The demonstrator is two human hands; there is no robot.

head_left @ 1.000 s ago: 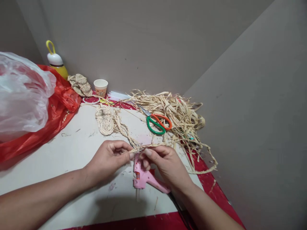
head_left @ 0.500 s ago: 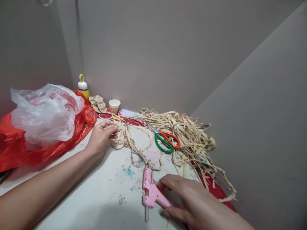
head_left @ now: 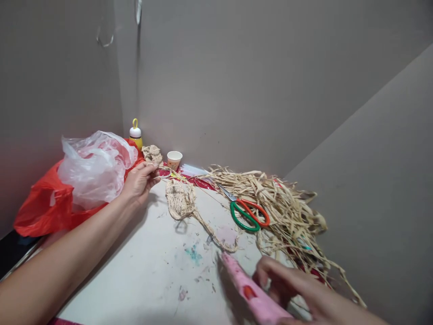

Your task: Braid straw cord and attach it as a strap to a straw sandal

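My left hand (head_left: 140, 180) is closed in a pinch at the far side of the table, apparently on a thin straw strand (head_left: 164, 168) that meets the fingertips. Just right of it lies a flat, oval woven straw piece (head_left: 176, 198), with a braided straw cord (head_left: 208, 229) curving toward me. In the lower right, my right hand (head_left: 294, 284) grips a pink hot glue gun (head_left: 241, 282), tilted with its nozzle pointing away and left. Its handle is mostly hidden and the hand is slightly blurred. The nozzle is close to the cord's near bend.
Scissors (head_left: 248, 215) with green and orange handles lie against a heap of dry straw (head_left: 284, 203). A paper cup (head_left: 174, 160), clear glue sticks (head_left: 192, 170), another woven piece (head_left: 153, 154) and a yellow bottle (head_left: 135, 135) stand along the wall. Plastic bags (head_left: 98, 167) fill the left.
My right hand has lifted and tilted the glue gun, which lay flat beside it. My left hand has moved off the woven piece to its left. The view has shifted.
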